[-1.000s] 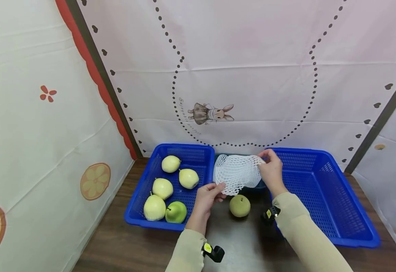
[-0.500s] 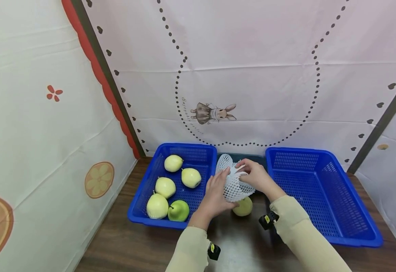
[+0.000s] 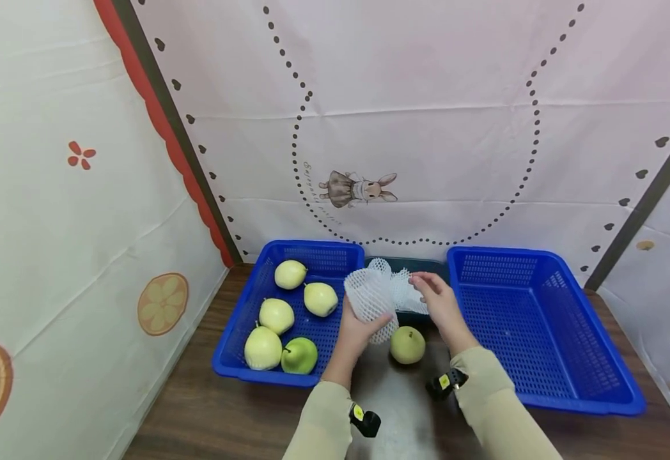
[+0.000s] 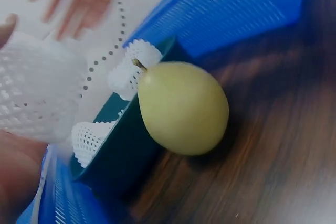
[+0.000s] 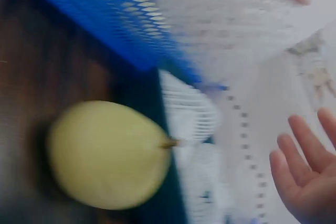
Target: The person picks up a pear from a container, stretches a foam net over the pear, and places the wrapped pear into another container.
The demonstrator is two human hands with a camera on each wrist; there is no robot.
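My left hand (image 3: pixel 353 332) holds a white foam fruit net (image 3: pixel 367 295), its thumb across the near side and the other fingers largely hidden behind it. In the left wrist view the net (image 4: pixel 37 85) looks puffed out and blurred. The right hand (image 3: pixel 440 309) is apart from that net, over the right side of a dark green box (image 3: pixel 418 263); in the right wrist view this hand (image 5: pixel 310 174) has its fingers extended and holds nothing. More white foam nets (image 3: pixel 405 295) lie in the box. A yellow-green pear (image 3: pixel 407 345) stands in front of it, stem up, between my forearms.
On the left, a blue basket (image 3: pixel 227 338) holds several pale pears (image 3: pixel 276 317) and one greener pear (image 3: pixel 299 356). Another blue basket (image 3: pixel 519 319) stands at the right. A patterned cloth (image 3: pixel 427 128) hangs behind the brown wooden table (image 3: pixel 197 409).
The foam net, earlier stretched flat between both hands, is now in the left hand alone, further left and more upright. My right hand has let go of it and drawn away.
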